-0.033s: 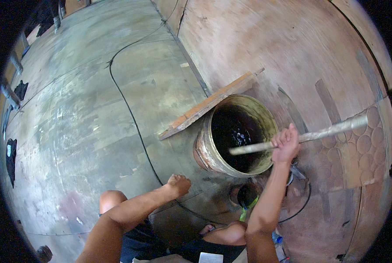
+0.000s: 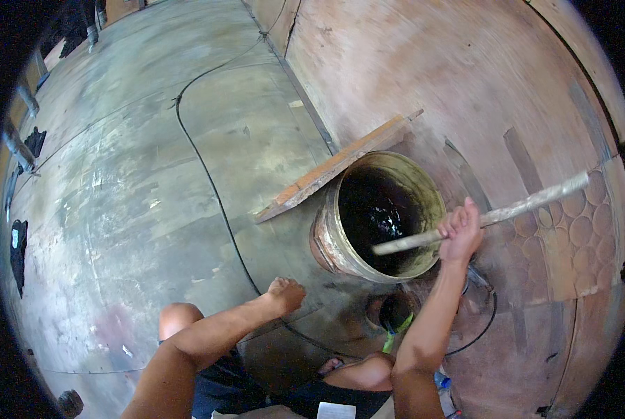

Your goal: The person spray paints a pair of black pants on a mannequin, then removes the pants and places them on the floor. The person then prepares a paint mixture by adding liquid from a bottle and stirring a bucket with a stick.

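Observation:
A pale, mottled stick (image 2: 536,200) is gripped near its middle by my right hand (image 2: 460,234), the fingers wrapped round it. Its left end reaches over the rim of a large, stained bucket (image 2: 335,244), above dark, shiny liquid (image 2: 375,202). Whether that end touches the liquid, I cannot tell. Left of the bucket and nearer to me, my left hand (image 2: 287,295) is curled into a fist, with nothing showing in it. Just below the bucket sits a small dark container (image 2: 396,312) with a bright green strip (image 2: 388,342) at its edge.
Against the bucket's far left side leans a wooden board (image 2: 333,167). A black cable (image 2: 218,199) winds across the worn floor left of the bucket. To the right lies a patch of round-patterned sheet (image 2: 571,230). A blue-capped item (image 2: 443,381) is beside my right leg.
My right hand and the stick have shifted slightly to the right, and the stick's lower end has moved a little nearer the bucket's right side. My left hand has stayed put.

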The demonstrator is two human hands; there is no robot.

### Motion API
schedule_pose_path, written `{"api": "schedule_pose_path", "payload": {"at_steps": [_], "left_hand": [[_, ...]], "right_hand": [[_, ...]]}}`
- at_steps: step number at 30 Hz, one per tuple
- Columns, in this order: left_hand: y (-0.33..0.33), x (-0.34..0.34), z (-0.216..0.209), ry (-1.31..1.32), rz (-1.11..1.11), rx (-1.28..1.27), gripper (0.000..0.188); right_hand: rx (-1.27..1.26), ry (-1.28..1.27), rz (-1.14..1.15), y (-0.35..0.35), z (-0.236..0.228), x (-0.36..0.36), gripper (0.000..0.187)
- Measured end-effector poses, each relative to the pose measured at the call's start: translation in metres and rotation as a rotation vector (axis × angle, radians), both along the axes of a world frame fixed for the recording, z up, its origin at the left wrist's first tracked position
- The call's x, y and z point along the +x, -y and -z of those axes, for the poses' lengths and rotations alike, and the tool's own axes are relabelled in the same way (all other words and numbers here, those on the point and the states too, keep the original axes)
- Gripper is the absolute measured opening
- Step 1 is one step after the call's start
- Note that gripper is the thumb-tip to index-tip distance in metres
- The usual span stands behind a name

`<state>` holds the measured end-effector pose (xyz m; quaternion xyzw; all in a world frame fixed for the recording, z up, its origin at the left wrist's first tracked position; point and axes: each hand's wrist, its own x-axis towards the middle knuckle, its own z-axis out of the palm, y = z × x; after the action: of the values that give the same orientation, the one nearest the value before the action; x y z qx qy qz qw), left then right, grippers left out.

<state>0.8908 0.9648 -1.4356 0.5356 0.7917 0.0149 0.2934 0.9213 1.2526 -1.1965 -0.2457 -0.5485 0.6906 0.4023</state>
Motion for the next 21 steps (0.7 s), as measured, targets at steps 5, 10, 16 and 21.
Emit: {"api": "schedule_pose_path", "payload": {"at_steps": [5,10,16,21], "left_hand": [[0.002,-0.002,-0.004,0.026,-0.002,-0.007,0.034],[-0.001,-0.001,-0.002,0.035,0.008,-0.015,0.032],[0.002,-0.001,0.0,0.007,-0.029,0.035,0.033],[0.002,-0.001,0.0,0.0,-0.012,-0.005,0.033]], "right_hand": [[0.307,-0.029,0.363,-0.002,0.007,-0.006,0.04],[0.092,-0.206,0.159,0.003,0.035,-0.014,0.043],[0.158,0.078,0.173,-0.01,0.0,0.004,0.04],[0.235,-0.138,0.446,-0.004,0.018,-0.011,0.037]]}}
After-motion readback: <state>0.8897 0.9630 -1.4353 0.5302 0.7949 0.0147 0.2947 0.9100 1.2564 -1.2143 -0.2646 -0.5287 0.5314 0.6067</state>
